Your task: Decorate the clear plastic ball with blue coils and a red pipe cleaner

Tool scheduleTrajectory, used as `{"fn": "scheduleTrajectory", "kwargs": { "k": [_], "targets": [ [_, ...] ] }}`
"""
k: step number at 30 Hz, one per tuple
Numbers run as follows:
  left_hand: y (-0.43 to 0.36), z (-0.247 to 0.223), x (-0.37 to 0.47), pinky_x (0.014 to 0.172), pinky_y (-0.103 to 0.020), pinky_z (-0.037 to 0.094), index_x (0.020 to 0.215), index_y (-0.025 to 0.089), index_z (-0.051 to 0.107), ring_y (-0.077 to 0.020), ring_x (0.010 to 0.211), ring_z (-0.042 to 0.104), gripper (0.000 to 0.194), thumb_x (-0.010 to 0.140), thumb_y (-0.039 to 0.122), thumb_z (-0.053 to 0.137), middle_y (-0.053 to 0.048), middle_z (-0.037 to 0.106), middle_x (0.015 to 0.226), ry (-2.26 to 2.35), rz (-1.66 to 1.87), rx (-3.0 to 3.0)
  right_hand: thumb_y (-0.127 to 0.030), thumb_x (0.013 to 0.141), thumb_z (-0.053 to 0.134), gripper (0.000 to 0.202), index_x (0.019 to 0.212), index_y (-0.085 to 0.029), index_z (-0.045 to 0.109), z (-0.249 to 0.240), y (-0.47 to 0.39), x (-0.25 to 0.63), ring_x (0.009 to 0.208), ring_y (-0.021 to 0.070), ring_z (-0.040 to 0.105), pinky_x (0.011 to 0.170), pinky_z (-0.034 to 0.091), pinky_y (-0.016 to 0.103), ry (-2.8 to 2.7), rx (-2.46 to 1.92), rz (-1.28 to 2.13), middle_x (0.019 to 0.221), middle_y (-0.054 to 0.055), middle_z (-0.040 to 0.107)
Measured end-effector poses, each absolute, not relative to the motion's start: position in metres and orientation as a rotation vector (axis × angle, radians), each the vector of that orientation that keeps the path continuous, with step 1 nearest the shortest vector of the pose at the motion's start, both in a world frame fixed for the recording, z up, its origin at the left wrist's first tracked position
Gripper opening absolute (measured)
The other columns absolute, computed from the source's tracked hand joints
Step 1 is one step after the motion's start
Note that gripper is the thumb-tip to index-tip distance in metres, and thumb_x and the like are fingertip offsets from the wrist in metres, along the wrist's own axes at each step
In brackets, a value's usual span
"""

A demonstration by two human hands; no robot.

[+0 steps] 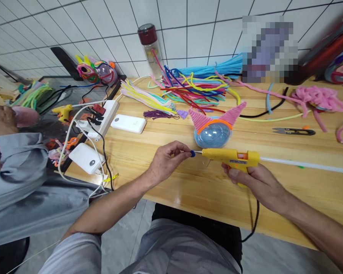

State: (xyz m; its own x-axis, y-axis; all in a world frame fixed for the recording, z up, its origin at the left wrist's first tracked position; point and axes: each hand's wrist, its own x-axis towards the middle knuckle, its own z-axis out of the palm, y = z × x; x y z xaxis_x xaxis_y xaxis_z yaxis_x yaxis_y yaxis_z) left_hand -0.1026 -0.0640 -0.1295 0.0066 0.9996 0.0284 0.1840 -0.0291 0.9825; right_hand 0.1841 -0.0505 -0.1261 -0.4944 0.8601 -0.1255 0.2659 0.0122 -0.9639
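Between the thumb and forefinger of my left hand (169, 160) is a small dark blue piece (192, 153). The metal nozzle of a yellow glue gun (225, 156) points left and meets or nearly meets that piece. My right hand (253, 180) is wrapped round the gun's handle, with a long white glue stick (303, 163) out of its back end. Just behind the nozzle, on the wooden table (171, 190), sits a clear bluish ball (213, 135) with two pink pointed ears (234, 116) and an orange band across its top.
Coloured pipe cleaners (194, 85) lie in a pile by a glass bottle (151, 49). Black snips (294, 131) and a pink bundle (320, 99) are at the right. Power banks (128, 123), a power strip (103, 120), cables and another person's hand (1, 120) are at the left.
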Motion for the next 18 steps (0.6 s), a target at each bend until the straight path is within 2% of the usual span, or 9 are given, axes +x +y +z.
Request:
{"fn": "scheduleTrajectory", "kwargs": {
  "k": [6, 9, 14, 18],
  "targets": [
    [-0.064, -0.13, -0.102, 0.057, -0.025, 0.039, 0.089, 0.019, 0.079, -0.0108, 0.061, 0.054, 0.018, 0.087, 0.037, 0.082, -0.002, 0.072, 0.074, 1.29, 1.133, 1.331, -0.075, 0.084, 0.074, 0.053, 0.102, -0.025, 0.08, -0.116, -0.053, 0.187, 0.08, 0.0264, 0.067, 0.07, 0.057, 0.04, -1.54, -1.144, 1.62, 0.095, 0.01, 0.077],
    [-0.064, -0.128, -0.102, 0.058, -0.024, 0.04, 0.089, 0.019, 0.077, -0.0108, 0.063, 0.056, 0.019, 0.087, 0.037, 0.082, -0.001, 0.072, 0.076, 1.245, 1.174, 1.287, -0.077, 0.078, 0.08, 0.053, 0.1, -0.029, 0.08, -0.105, -0.05, 0.192, 0.079, 0.0265, 0.066, 0.071, 0.056, 0.041, -1.394, -1.17, 1.628, 0.098, 0.009, 0.076],
    [-0.06, -0.127, -0.102, 0.058, -0.023, 0.041, 0.086, 0.018, 0.072, -0.01, 0.063, 0.056, 0.026, 0.083, 0.039, 0.085, -0.001, 0.072, 0.077, 1.134, 1.29, 1.188, -0.074, 0.082, 0.078, 0.048, 0.099, -0.029, 0.079, -0.092, -0.051, 0.206, 0.067, 0.0215, 0.057, 0.058, 0.049, 0.035, -1.269, -1.215, 1.603, 0.077, 0.005, 0.067],
    [-0.059, -0.127, -0.103, 0.055, -0.023, 0.039, 0.085, 0.018, 0.071, -0.0098, 0.062, 0.054, 0.032, 0.078, 0.043, 0.089, -0.001, 0.071, 0.075, 1.101, 1.332, 1.116, -0.063, 0.087, 0.078, 0.04, 0.105, -0.028, 0.077, -0.098, -0.055, 0.225, 0.064, 0.0178, 0.053, 0.052, 0.049, 0.029, -1.049, -1.377, 1.497, 0.076, 0.002, 0.062]
  ]
}}
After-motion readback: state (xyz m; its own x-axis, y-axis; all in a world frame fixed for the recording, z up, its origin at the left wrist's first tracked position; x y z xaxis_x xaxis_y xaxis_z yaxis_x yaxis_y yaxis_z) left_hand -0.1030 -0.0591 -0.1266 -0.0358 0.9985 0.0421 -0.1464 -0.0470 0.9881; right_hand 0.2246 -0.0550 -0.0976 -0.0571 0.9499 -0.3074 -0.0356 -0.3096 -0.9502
